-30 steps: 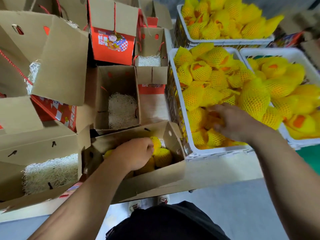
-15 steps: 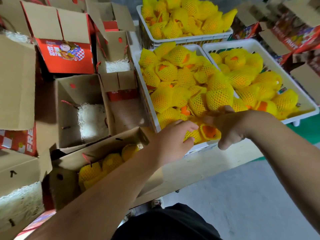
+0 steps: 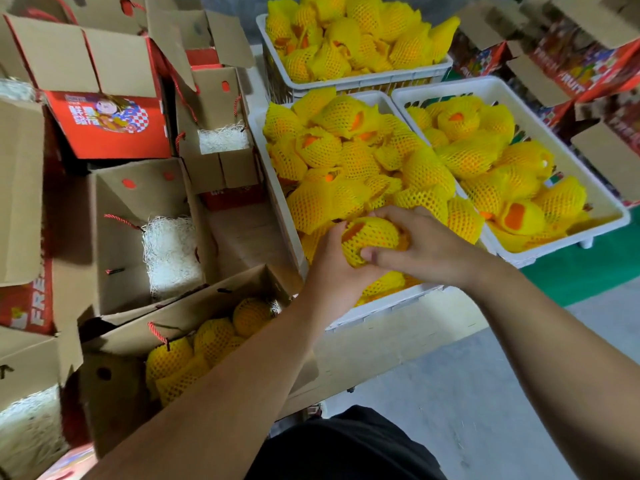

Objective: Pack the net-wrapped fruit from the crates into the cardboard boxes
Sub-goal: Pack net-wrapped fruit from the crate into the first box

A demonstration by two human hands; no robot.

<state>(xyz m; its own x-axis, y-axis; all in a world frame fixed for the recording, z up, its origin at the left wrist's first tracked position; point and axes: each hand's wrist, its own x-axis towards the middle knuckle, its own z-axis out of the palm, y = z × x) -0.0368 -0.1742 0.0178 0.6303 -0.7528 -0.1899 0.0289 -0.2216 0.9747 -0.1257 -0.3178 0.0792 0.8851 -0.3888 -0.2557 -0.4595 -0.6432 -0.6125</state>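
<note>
Middle crate (image 3: pixel 381 308) heaped with netted fruit; near box (image 3: pixel 207 303) part-filled, beside its left wall. Over the crate's front edge, right hand (image 3: pixel 429 247) and left hand (image 3: pixel 332 268) both curl fingers round one fruit (image 3: pixel 372 237). Advice: cup from beneath, keep net on, carry low into box gap.

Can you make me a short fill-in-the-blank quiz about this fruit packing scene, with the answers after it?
1. Both hands hold one net-wrapped fruit over the nearest white ____.
2. The nets around the fruit are ____ in colour.
3. The nearest cardboard box already holds wrapped ____.
4. The open box behind it holds only white shredded ____.

Missing words: crate; yellow; fruit; padding
</note>
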